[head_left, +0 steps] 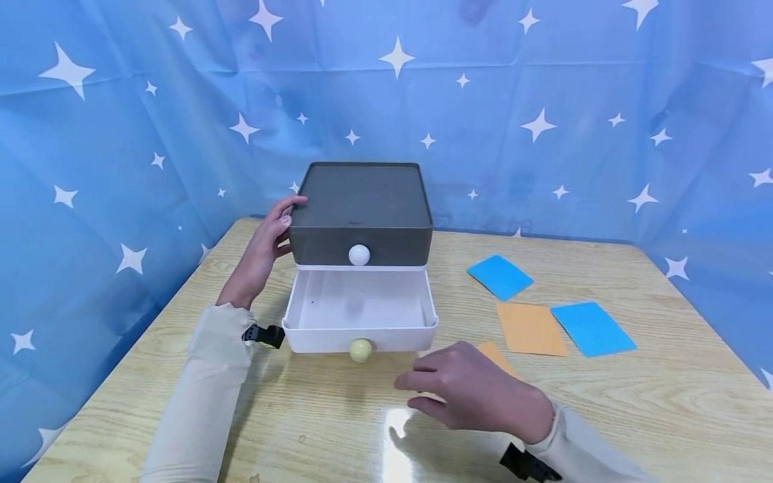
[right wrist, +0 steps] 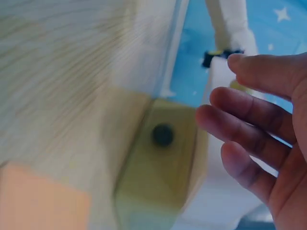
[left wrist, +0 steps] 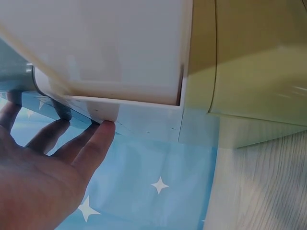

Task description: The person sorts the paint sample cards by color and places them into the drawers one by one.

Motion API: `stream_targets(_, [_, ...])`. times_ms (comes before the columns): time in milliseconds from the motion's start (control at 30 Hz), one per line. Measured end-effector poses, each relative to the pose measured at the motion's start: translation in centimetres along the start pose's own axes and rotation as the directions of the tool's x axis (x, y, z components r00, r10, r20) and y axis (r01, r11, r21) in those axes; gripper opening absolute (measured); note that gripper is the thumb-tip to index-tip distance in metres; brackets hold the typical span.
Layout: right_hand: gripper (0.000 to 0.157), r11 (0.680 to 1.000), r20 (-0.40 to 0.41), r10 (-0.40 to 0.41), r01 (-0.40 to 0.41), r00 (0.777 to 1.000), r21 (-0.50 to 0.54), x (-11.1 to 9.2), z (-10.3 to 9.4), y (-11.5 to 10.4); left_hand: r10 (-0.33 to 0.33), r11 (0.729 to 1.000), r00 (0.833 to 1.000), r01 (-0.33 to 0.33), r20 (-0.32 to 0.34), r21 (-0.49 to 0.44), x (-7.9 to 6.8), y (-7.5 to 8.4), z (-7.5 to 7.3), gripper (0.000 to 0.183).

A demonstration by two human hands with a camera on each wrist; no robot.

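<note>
A small drawer unit has a dark grey top drawer [head_left: 374,246] with a white knob [head_left: 359,255]. Below it, the white drawer [head_left: 392,340] is pulled out, and its pale green knob [head_left: 360,350] faces front. A yellow lower drawer [right wrist: 165,167] with a dark knob [right wrist: 162,135] shows blurred in the right wrist view; the head view hides it. My left hand [head_left: 261,251] rests against the unit's left side, fingers extended along it in the left wrist view. My right hand [head_left: 477,389] hovers in front of the white drawer, fingers loosely bent and holding nothing.
On the wooden table right of the unit lie a blue card [head_left: 500,277], an orange card [head_left: 531,329] and another blue card [head_left: 593,329]. Another orange card [head_left: 498,359] is partly hidden behind my right hand. A blue star-patterned curtain [head_left: 483,168] hangs behind the table.
</note>
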State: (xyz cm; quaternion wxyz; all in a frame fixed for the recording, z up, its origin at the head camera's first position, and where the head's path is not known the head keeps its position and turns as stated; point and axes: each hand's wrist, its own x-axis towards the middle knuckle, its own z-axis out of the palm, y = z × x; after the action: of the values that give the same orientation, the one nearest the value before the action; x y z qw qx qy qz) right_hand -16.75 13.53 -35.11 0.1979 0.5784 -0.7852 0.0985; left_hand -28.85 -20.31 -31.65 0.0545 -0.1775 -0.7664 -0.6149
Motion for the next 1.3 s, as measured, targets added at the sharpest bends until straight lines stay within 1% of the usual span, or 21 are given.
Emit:
stream_targets(67, [0.023, 0.997, 0.034, 0.055, -0.056, 0.998, 0.047, -1.1, 0.0, 0.4, 0.000, 1.000, 1.000, 0.000, 0.000, 0.000, -0.1, 0.0, -0.1, 0.049])
stream_targets(133, [0.025, 0.989, 0.083, 0.117, -0.124, 0.990, 0.085, -2.3, -0.1, 0.9, -0.001, 1.000, 1.000, 0.001, 0.001, 0.004, -0.1, 0.0, -0.1, 0.050])
stream_targets(233, [0.036, 0.970, 0.169, 0.200, -0.219, 0.965, 0.103, -3.8, -0.5, 1.6, -0.002, 1.000, 1.000, 0.002, -0.002, 0.004, 0.0, 0.0, -0.2, 0.049])
stream_targets(333, [0.055, 0.950, 0.264, 0.273, -0.302, 0.925, 0.075, -5.2, -0.8, 2.4, 0.000, 1.000, 1.000, 0.000, -0.004, 0.000, 0.0, 0.0, -0.2, 0.049])
stream_targets(500, [0.088, 0.909, 0.397, 0.367, -0.416, 0.841, 0.040, -7.2, -1.2, 3.4, -0.005, 1.000, 1.000, 0.005, -0.005, -0.004, 0.0, 0.0, -0.1, 0.049])
stream_targets(600, [0.099, 0.879, 0.443, 0.406, -0.474, 0.800, 0.052, -8.1, -1.2, 3.7, -0.009, 1.000, 1.000, 0.009, -0.004, -0.001, 0.0, -0.1, -0.1, 0.049])
stream_targets(667, [0.104, 0.861, 0.457, 0.427, -0.505, 0.781, 0.060, -8.6, -1.1, 3.8, -0.008, 1.000, 1.000, 0.008, -0.003, 0.000, 0.0, -0.1, -0.1, 0.048])
stream_targets(700, [0.105, 0.854, 0.459, 0.434, -0.516, 0.775, 0.063, -8.8, -1.1, 3.8, -0.006, 1.000, 1.000, 0.006, -0.003, 0.000, 0.0, -0.1, -0.1, 0.048])
stream_targets(900, [0.106, 0.843, 0.446, 0.448, -0.532, 0.774, 0.076, -9.2, -1.0, 4.2, -0.002, 1.000, 1.000, 0.002, -0.005, 0.000, 0.0, -0.1, -0.1, 0.048])
stream_targets(1033, [0.104, 0.847, 0.441, 0.446, -0.527, 0.779, 0.075, -9.3, -1.0, 4.8, -0.002, 1.000, 1.000, 0.002, -0.006, -0.004, 0.0, -0.1, -0.1, 0.048])
stream_targets(1233, [0.094, 0.864, 0.420, 0.433, -0.500, 0.797, 0.059, -9.4, -0.9, 5.1, 0.005, 1.000, 1.000, -0.005, -0.004, -0.016, 0.1, -0.2, -0.1, 0.048])
stream_targets(1300, [0.088, 0.867, 0.419, 0.434, -0.496, 0.798, 0.046, -9.4, -0.9, 5.1, 0.006, 1.000, 1.000, -0.006, -0.006, -0.010, 0.0, -0.1, -0.1, 0.048])
